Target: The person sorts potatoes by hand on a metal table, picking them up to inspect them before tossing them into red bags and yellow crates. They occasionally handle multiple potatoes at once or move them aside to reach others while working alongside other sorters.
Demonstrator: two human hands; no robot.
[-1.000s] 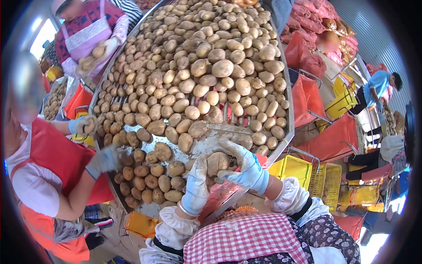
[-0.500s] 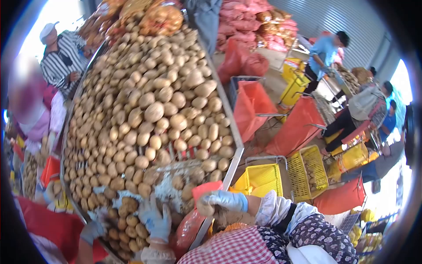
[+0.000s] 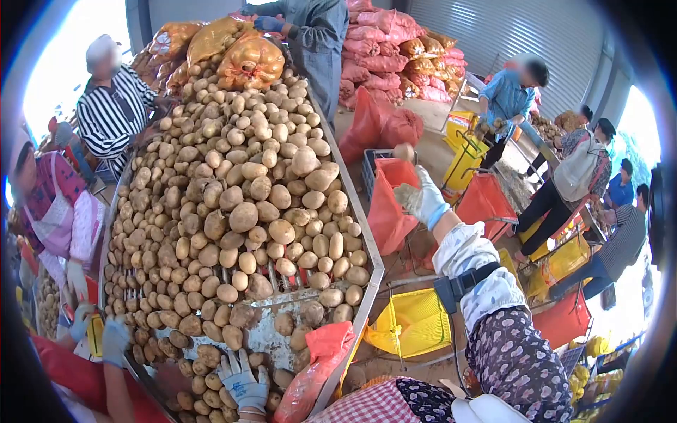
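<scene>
My left hand [image 3: 243, 381], in a white and blue glove, lies spread on the potatoes at the near end of the sorting table [image 3: 367, 289]. Its fingers are apart. My right hand [image 3: 426, 200], gloved the same way, is stretched out over the red sack [image 3: 395, 211] right of the table, fingers apart. A single potato [image 3: 404, 151] is in the air just above that hand, not touching it. Beside my left hand a red mesh bag [image 3: 317, 366] lies over the table's near edge. A large heap of potatoes [image 3: 243, 217] covers the table.
Co-workers' gloved hands [image 3: 114, 340] are at the table's near left. A person in stripes [image 3: 113, 116] stands at the far left. A yellow sack [image 3: 416, 321] and another red sack [image 3: 486, 204] hang right of the table. Filled orange bags [image 3: 250, 62] lie at its far end.
My right hand has moved up and away from the table's near edge to the red sack, and a potato has left it. My left hand has shifted slightly down.
</scene>
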